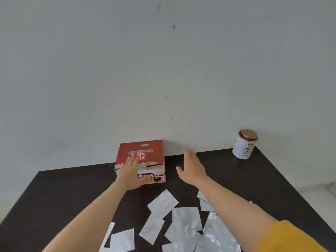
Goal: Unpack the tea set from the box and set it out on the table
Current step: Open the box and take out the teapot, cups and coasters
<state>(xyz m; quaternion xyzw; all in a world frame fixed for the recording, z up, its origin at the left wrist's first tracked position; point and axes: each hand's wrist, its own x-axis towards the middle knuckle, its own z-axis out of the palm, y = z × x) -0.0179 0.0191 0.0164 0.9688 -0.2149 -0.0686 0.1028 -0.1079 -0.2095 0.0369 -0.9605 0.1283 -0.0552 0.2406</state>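
There is one box (141,160), one round tin (244,144) and two hands. Many shiny silver packets (185,222) lie in a loose pile on the dark counter (54,197); some lie on top of others, so I cannot count them all.

The tin stands far off to the right, near the wall (163,70). It is white with black writing and has a brown lid. The packets lie between the person and the box, under the two arms.

The box sits at the back of the counter, next to the wall. It is red on top with a strip of tape, and it is closed.

The left hand (130,174) rests flat on the box, fingers straight. The right hand (192,167) is beside the box, not touching it, fingers spread and holding nothing.
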